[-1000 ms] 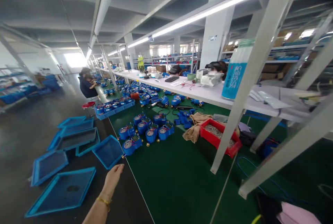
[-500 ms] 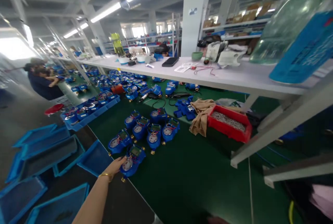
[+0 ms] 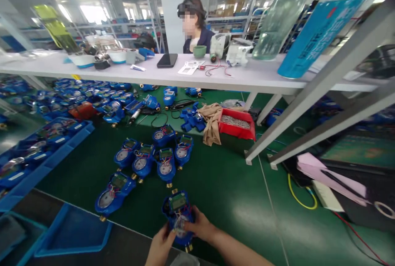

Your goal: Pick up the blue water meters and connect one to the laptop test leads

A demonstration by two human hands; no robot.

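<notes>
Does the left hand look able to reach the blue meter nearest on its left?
Probably yes: just bare tabletop separates the left hand from that meter, though this hand holds another meter.

Green bench (image 3: 216, 187), blue meters (image 3: 166, 163), red bin (image 3: 236, 130)

Worn on the head, the sole camera looks forward and down over the nearby green benchtop (image 3: 228, 192).

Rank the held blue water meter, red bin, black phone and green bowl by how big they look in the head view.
Largest: blue water meter and red bin, not ranked, since the meter sits nearer the camera.
Next: black phone.
Smallest: green bowl.
</notes>
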